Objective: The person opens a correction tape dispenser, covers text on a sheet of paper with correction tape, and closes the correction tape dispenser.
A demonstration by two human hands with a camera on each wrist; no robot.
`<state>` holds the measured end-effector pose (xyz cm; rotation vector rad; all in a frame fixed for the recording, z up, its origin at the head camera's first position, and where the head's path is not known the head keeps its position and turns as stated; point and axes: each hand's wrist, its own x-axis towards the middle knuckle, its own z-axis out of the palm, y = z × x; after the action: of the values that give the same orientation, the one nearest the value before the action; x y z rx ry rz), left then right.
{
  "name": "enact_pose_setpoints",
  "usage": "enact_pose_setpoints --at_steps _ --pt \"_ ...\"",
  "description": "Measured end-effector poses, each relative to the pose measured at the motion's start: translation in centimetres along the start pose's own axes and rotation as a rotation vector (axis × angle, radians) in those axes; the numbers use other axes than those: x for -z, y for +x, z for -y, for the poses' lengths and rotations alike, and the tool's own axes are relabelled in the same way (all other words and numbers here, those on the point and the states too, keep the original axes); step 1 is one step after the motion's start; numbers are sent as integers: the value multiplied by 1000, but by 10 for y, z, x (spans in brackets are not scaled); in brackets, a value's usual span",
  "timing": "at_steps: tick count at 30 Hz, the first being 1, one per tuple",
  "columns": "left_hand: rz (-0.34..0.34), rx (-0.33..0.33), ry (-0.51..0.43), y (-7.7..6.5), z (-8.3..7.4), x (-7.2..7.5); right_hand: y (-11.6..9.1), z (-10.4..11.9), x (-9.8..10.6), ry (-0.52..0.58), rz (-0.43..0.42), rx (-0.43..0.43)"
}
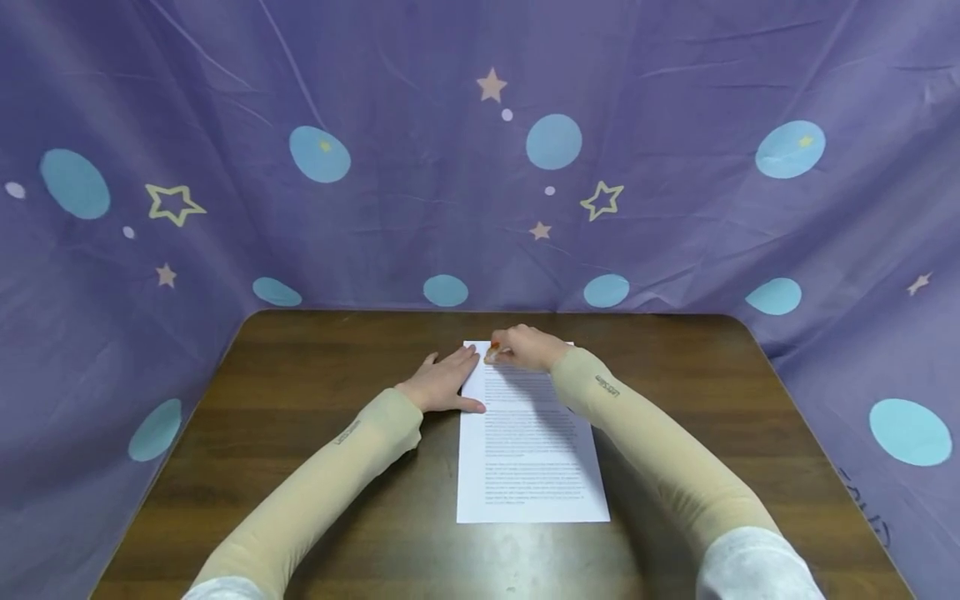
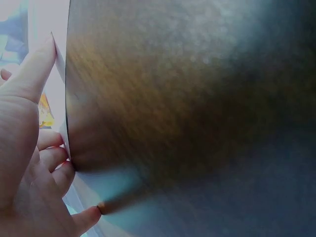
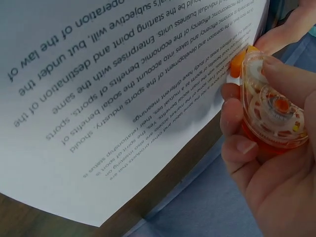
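On the brown counter [image 1: 300, 367], the printed sheet [image 1: 525, 487] is laid lengthwise from near to far, presumably so its lines can be worked across. Its far left edge is covered by the left grip [image 1: 444, 383], fingers spread wide (likely as a brace against sliding), while by the right grip [image 1: 531, 346] a small clear-and-orange tape dispenser [image 3: 271, 101] is pinched at the print's far left, seemingly for fine aim.
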<state>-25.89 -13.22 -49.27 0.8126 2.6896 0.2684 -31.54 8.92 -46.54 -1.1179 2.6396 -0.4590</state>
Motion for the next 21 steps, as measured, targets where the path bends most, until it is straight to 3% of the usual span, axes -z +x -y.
enact_pose_setpoints --at_steps 21 --pt "-6 4 6 -2 -1 1 4 0 -10 -122 -68 37"
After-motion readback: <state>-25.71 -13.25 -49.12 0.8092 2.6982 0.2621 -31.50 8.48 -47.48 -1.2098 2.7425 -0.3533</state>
